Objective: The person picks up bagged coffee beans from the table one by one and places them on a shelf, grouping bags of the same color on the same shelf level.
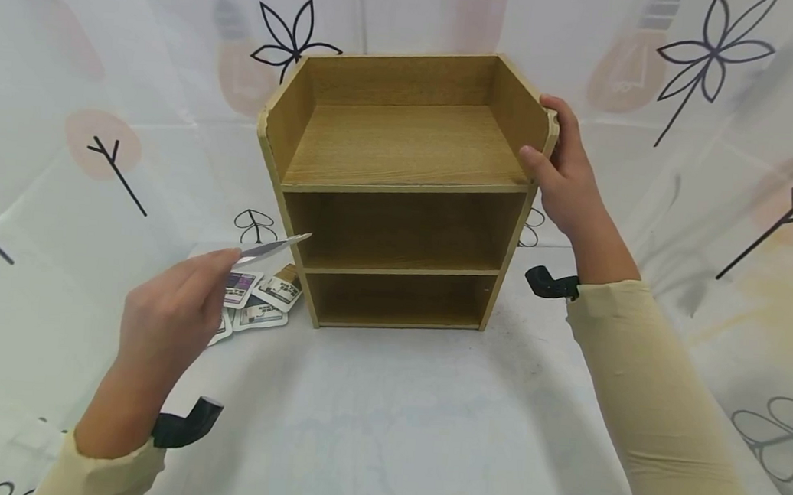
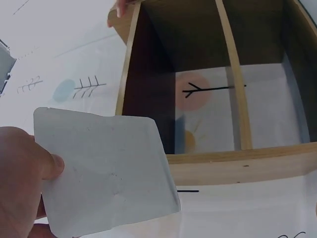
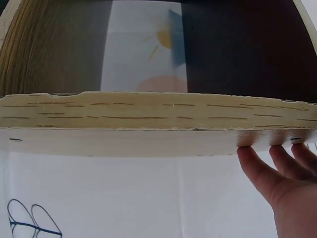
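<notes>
My left hand (image 1: 174,305) pinches a flat white packet (image 1: 274,247) between thumb and fingers, at the left side of a small wooden shelf (image 1: 410,145). In the left wrist view the plain pale face of the packet (image 2: 106,173) shows, with the thumb on it. The shelf has an open top tray and two open compartments below. My right hand (image 1: 563,175) grips the shelf's upper right side panel, thumb toward the front edge. In the right wrist view, its fingertips (image 3: 245,151) touch the panel's outer face.
Several printed packets (image 1: 260,316) lie in a loose pile on the white table cover (image 1: 398,424), left of the shelf and partly behind my left hand. A white patterned cloth (image 1: 399,10) hangs behind and around. Dark bands with small protruding pieces sit on both wrists.
</notes>
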A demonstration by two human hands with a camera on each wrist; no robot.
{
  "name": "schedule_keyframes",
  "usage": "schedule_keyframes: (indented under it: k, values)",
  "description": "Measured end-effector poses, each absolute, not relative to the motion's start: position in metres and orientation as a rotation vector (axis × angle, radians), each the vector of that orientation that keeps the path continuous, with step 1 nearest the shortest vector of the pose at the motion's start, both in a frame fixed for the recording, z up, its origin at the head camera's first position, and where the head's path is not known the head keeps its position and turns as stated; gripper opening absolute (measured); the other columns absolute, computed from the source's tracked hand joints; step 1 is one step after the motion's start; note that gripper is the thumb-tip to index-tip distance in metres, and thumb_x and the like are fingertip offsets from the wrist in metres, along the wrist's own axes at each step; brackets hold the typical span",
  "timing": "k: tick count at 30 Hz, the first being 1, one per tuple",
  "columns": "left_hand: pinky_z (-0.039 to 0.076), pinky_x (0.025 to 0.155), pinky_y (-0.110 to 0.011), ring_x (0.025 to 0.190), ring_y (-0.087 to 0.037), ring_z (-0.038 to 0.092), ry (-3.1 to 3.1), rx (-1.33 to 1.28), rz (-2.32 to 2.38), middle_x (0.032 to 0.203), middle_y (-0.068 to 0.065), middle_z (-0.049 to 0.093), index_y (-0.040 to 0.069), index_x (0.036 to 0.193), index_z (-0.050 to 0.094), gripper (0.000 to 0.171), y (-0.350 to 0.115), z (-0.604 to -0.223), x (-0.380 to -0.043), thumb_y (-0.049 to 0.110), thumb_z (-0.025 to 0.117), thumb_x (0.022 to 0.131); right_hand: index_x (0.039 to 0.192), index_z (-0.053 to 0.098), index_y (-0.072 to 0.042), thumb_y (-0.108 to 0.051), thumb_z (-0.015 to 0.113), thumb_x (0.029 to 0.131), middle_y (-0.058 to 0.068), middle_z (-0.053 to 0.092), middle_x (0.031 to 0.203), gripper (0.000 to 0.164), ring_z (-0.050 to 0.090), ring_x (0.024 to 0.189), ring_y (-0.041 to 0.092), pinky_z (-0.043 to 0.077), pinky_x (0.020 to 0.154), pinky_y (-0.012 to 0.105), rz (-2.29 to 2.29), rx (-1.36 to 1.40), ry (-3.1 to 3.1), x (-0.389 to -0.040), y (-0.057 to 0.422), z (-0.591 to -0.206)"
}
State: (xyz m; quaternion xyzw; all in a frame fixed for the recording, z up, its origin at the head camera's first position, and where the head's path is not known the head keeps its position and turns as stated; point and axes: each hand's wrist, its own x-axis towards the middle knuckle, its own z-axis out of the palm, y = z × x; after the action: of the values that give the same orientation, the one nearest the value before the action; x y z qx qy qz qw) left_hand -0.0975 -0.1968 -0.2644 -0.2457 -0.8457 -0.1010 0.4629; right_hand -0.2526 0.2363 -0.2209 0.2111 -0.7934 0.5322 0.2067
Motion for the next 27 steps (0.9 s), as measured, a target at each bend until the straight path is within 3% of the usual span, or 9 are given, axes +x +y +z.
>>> schedule_keyframes:
  k: [7, 17, 27]
  values:
    - [0.058, 0.058, -0.042, 0.080, -0.035, 0.072, -2.050, -0.641, -0.237, 0.098, -0.019, 0.074, 0.000, 0.110, 0.069, 0.024, -0.189, -0.255, -0.100, -0.003, 0.065, 0.087, 0.148, 0.023, -0.035, -0.023, 0.050, 0.098, 0.005, 0.038, 0.143, 0.059, 0.044, 0.124, 0.023, 0.038, 0.105, 0.045, 1.501, 0.600, -2.197, -0.253, 0.237, -0.223]
    - [0.058, 0.057, -0.042, 0.081, -0.034, 0.073, -1.982, -0.688, -0.226, 0.098, -0.019, 0.074, 0.000, 0.110, 0.070, 0.021, -0.182, -0.243, -0.103, -0.001, 0.063, 0.089, 0.148, 0.023, -0.036, -0.022, 0.050, 0.098, 0.005, 0.036, 0.145, 0.058, 0.042, 0.128, 0.025, 0.036, 0.109, 0.051, 1.496, 0.623, -2.200, -0.254, 0.238, -0.222]
    - [0.057, 0.056, -0.042, 0.082, -0.035, 0.073, -1.927, -0.710, -0.249, 0.098, -0.019, 0.074, 0.000, 0.111, 0.070, 0.024, -0.171, -0.232, -0.104, -0.002, 0.065, 0.088, 0.147, 0.024, -0.036, -0.023, 0.050, 0.097, 0.005, 0.036, 0.145, 0.058, 0.042, 0.128, 0.025, 0.035, 0.109, 0.050, 1.519, 0.631, -2.188, -0.254, 0.238, -0.222]
